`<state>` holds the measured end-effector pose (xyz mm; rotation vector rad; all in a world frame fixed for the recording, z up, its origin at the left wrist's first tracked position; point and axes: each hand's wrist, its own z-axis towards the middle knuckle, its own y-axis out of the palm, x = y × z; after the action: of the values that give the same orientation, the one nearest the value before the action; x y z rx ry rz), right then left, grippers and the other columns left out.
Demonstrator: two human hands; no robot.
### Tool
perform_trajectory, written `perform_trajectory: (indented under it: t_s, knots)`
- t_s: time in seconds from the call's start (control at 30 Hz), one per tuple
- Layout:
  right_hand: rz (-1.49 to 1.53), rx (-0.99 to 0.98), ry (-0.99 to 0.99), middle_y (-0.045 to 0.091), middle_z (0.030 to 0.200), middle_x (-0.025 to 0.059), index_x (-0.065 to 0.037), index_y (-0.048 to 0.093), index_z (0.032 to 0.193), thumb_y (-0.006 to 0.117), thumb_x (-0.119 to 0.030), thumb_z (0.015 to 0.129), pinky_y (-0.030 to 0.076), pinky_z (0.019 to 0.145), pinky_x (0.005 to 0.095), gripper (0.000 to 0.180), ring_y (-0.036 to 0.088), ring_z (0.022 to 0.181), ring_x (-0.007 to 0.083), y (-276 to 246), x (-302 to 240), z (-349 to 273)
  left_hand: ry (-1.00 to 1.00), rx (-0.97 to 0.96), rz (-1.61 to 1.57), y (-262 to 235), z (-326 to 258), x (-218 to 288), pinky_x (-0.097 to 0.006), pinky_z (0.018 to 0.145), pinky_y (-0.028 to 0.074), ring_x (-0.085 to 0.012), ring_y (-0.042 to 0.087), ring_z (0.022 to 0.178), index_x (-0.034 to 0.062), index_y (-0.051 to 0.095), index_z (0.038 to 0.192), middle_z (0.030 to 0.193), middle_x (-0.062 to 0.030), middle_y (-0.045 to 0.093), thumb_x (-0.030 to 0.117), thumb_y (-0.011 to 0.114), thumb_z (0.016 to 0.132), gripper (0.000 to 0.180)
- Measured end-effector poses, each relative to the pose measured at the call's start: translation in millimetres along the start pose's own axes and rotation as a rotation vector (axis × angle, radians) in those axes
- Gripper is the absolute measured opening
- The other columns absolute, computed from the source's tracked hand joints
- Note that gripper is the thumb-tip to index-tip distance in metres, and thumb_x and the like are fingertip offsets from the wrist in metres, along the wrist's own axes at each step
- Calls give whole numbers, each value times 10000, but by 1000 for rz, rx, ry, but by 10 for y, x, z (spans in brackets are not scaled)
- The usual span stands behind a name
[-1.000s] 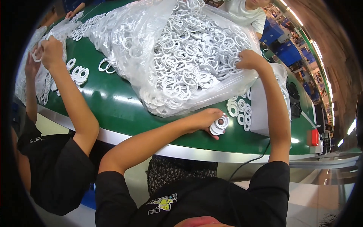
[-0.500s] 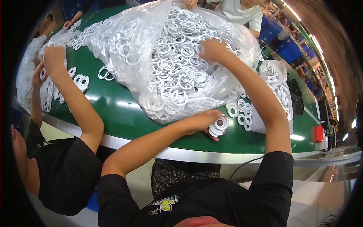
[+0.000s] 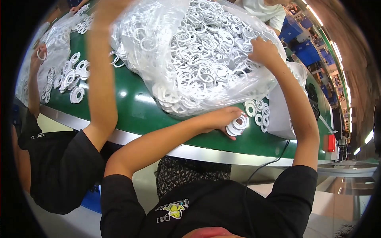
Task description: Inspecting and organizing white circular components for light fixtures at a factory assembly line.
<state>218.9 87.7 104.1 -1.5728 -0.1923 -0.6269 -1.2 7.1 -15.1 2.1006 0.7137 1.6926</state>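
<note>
My left hand (image 3: 226, 118) is closed around a small stack of white plastic rings (image 3: 237, 127), held above the near side of the green table. A large clear plastic bag (image 3: 149, 37) lies open in front of me, heaped with loose white rings (image 3: 208, 57). Over the right part of that heap is my right hand (image 3: 265, 52), its fingers curled near the bag's edge. Whatever may be between those fingertips is hidden. Several more white rings (image 3: 258, 112) lie on the table just right of my left hand.
A white box (image 3: 279, 121) stands on the green table (image 3: 139, 127) at the right, with dark items behind it. At left, a co-worker's arm (image 3: 101, 79) reaches across beside loose rings (image 3: 70, 77). Another person in a white shirt (image 3: 266, 11) is at the far side. A red box (image 3: 329, 142) sits far right.
My right hand has moved right across the heap, toward the bag's right side. My left hand still holds its rings. The co-worker's nearer arm has swung up and away, toward the bag.
</note>
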Motion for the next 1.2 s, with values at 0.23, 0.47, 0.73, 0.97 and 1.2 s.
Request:
perform_trajectory:
  t_s: [0.23, 0.47, 0.73, 0.97, 1.2]
  knots:
    - [41, 203, -151, 464, 1338, 133, -75, 533, 1212, 583, -180, 780, 417, 939, 522, 447, 480, 1165, 395, 9, -415, -227, 2, -29, 19, -4, 9, -23, -345, 705, 592, -189, 634, 896, 40, 455, 1258, 1055, -91, 598, 299, 361, 1001, 376]
    - [950, 631, -245, 664, 921, 147, -7, 637, 998, 606, -82, 807, 492, 737, 337, 208, 638, 803, 282, -310, -419, -1285, -8, 38, -68, 16, -1, -26, -339, 726, 587, -197, 637, 924, -8, 482, 1176, 1059, -109, 602, 302, 402, 992, 369]
    - [1408, 137, -169, 664, 919, 129, -7, 665, 996, 614, -150, 858, 482, 708, 278, 205, 627, 787, 204, 372, -337, -1949, 149, 153, -11, -7, 10, -5, -297, 676, 569, -131, 627, 810, 15, 534, 1096, 929, -61, 627, 393, 432, 975, 409]
    - [1747, -4, -64, 673, 889, 96, -1, 690, 985, 643, -104, 838, 469, 737, 255, 186, 616, 824, 144, 671, -391, -1949, 14, 190, 206, 22, -37, 109, -304, 736, 543, -159, 627, 841, -1, 489, 1182, 988, -84, 616, 320, 378, 1003, 384]
    - [1553, 297, 8, 657, 803, 67, -52, 709, 924, 667, -140, 803, 482, 599, 284, 156, 621, 686, 215, 807, -520, -2047, -46, 326, 48, 159, -68, 129, -273, 761, 520, -148, 620, 867, 2, 446, 1283, 1071, -78, 610, 271, 419, 995, 395]
